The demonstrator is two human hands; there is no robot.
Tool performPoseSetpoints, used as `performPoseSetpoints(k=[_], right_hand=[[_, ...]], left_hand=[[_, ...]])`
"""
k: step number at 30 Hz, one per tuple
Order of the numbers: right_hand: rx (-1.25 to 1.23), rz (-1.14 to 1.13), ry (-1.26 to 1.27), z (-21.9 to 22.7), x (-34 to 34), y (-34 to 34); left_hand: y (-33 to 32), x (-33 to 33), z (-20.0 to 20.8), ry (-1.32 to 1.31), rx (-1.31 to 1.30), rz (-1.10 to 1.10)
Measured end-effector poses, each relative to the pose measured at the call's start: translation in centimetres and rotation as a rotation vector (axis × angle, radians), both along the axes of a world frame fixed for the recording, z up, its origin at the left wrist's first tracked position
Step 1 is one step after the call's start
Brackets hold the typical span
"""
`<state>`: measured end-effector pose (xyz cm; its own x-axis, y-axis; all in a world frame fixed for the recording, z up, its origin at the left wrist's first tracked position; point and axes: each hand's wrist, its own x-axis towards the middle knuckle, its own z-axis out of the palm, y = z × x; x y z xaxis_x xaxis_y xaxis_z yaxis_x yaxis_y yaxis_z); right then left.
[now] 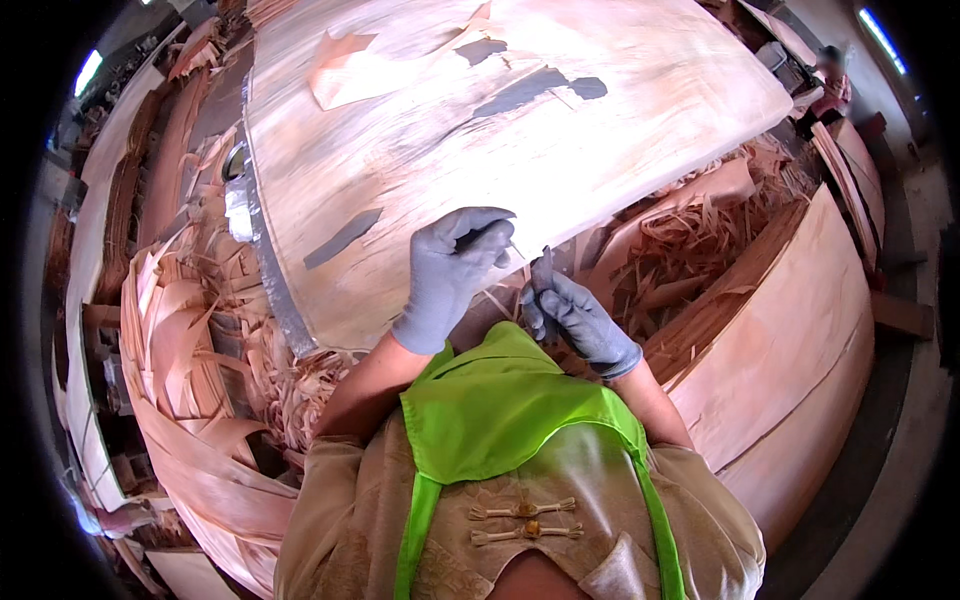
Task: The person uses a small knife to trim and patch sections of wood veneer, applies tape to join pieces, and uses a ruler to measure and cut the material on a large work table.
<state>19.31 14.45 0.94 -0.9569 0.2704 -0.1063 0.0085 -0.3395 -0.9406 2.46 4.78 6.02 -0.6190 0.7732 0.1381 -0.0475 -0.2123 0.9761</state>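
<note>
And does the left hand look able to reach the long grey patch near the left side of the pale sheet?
Probably yes: the gloved left hand is just to the right of the grey patch, and I see nothing standing on the pale sheet between them.

From my remote seat I see a bluish-white light strip (882, 40) slanting at the upper right and a second bright panel (88, 70) at the upper left; lamps or windows, I cannot tell. Grey floor (912, 400) curves down the right side, beside a jutting brown wooden beam (903, 314). Along the far left I make out a ragged-edged stack of thin wood sheets (125, 190).
</note>
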Motion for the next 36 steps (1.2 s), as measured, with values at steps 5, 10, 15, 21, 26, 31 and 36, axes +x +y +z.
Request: performPoseSetpoints(k=[5,10,15,21,26,31,36], right_hand=[[-0.021,-0.009,0.054,1.2,0.2,-0.1],[-0.033,-0.004,0.045,1.3,0.2,0.2],[-0.011,0.012,0.021,1.1,0.0,0.5],[0.026,0.040,0.023,0.9,-0.5,0.9],[0.030,0.054,-0.009,1.1,-0.9,0.9],[0.047,0.051,-0.029,1.0,-1.0,1.0],[0.041,0.045,-0.013,0.8,-1.0,1.1]], left_hand=[[0.4,0.8,0.5,0.036,-0.005,0.039],[0.5,0.8,0.4,0.055,-0.003,0.065],[0.3,0.5,0.2,0.005,0.005,0.087],[0.0,-0.1,0.5,0.041,-0.045,0.072],[0.2,0.0,-0.1,0.001,-0.052,0.045],[0.2,-0.5,-0.2,0.011,0.019,0.100],[0.4,-0.4,0.3,-0.023,0.001,0.068]])
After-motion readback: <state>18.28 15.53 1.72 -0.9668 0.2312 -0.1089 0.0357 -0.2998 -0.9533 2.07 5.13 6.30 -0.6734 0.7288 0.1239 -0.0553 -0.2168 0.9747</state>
